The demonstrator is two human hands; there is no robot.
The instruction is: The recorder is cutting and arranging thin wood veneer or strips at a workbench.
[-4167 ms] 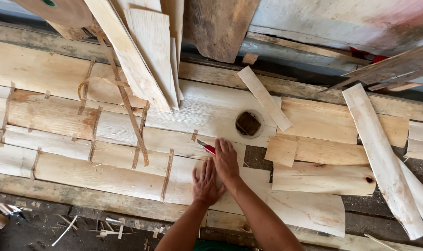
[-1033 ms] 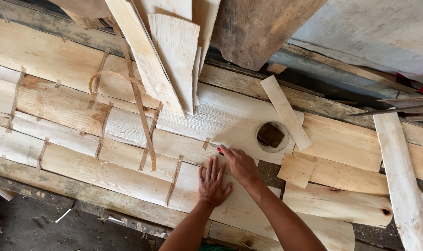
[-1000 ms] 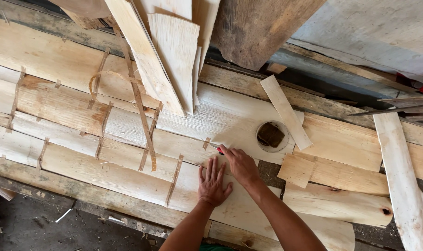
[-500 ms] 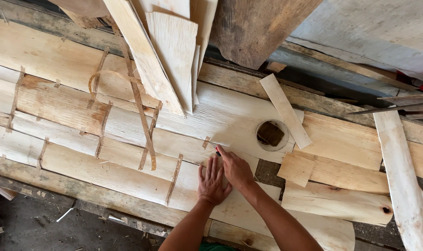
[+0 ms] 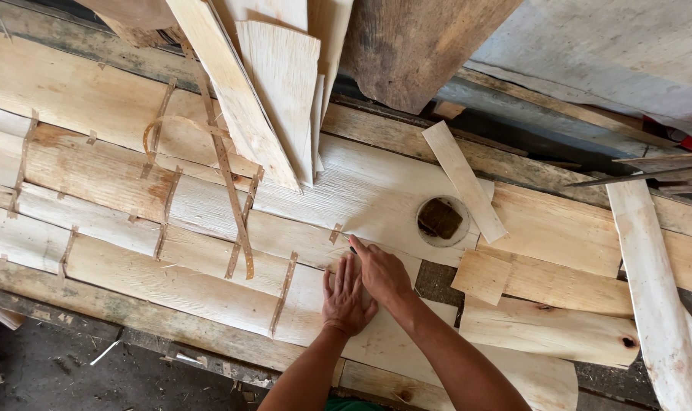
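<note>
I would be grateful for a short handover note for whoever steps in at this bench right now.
Left hand: flat, palm down, pressing on a pale veneer sheet; holds nothing.
Right hand: closed on a small dark-tipped tool, mostly hidden, its tip at the sheet's lower edge.
Nearby: a round hole in the sheet, a loose wood strip lying beside it.
Done: sheets to the left are joined by brown tape strips.
Left: pieces to the right lie loose, showing no tape.
</note>
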